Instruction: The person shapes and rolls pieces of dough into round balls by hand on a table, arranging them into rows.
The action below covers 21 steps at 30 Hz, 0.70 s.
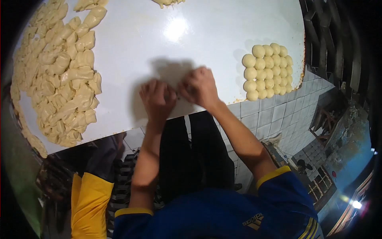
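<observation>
My left hand [158,98] is curled, its fingers bent down close to the white tabletop [223,32] near the front edge. Beside it, a little to the right and farther from me, my right hand [201,86] is also closed, knuckles up. Whatever lies under either palm is hidden by the fingers. A large heap of cut, pale-yellow dough pieces [67,79] covers the table's left end. To the right, smooth round dough balls [269,71] sit close together in rows near the right edge.
Another bit of dough [169,2] shows at the far edge of view. Below the table at left is a yellow-and-dark garment [91,203]. White wall or floor tiles [274,109] run beyond the rusty front-right table edge. Dark metal slats [326,40] stand at the right.
</observation>
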### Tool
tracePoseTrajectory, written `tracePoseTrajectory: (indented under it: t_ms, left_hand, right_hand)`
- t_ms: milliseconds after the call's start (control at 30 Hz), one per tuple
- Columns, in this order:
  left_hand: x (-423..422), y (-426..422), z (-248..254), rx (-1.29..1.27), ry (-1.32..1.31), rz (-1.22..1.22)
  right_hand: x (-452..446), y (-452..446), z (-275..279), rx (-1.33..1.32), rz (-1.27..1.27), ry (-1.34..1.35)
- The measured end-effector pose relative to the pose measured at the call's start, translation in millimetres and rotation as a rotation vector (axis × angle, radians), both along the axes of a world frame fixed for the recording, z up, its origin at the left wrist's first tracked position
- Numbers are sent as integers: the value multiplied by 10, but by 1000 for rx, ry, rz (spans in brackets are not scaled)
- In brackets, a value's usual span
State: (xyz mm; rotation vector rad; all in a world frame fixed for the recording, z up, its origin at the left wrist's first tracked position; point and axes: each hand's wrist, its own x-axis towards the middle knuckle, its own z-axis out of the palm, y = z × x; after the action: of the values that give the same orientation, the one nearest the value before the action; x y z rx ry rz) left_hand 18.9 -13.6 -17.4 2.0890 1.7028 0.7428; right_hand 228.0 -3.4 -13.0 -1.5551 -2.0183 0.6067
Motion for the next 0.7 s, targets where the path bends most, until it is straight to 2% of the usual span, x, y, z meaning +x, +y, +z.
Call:
tracePoseTrajectory:
  t_ms: [133,167,233,333,400,467,533,633,667,700]
  left_hand:
    - [-497,-380,-107,41,22,-6]
    - [-618,-283,-135,38,22,-9]
    - [-750,51,-140,30,168,137]
    - [-307,475,-32,39,66,143]
    - [-90,411,51,27,45,114]
    - [-52,176,73,-3,0,49]
    - [-230,-30,114,11,67,-13]
    - [-384,-185,310,-41,86,29]
    - [-438,-213,333,-120,59,18]
    - [-487,-223,348,-198,34,7]
  right_hand:
    - [551,-337,-41,79,114,-1]
    - [741,-224,-58,74,90,-74]
    - [841,108,-36,105,25,-159]
    - [474,420,-46,171,-71,-128]
    - [239,342,-10,-90,1,-62]
    - [209,33,-9,-43,4,19]
    - [267,-117,128,20,7,96]
    - [602,-250,407,-154,-90,-26]
    - [687,-272,408,-154,-103,-30]
    - [754,-252,449,-282,-93,62]
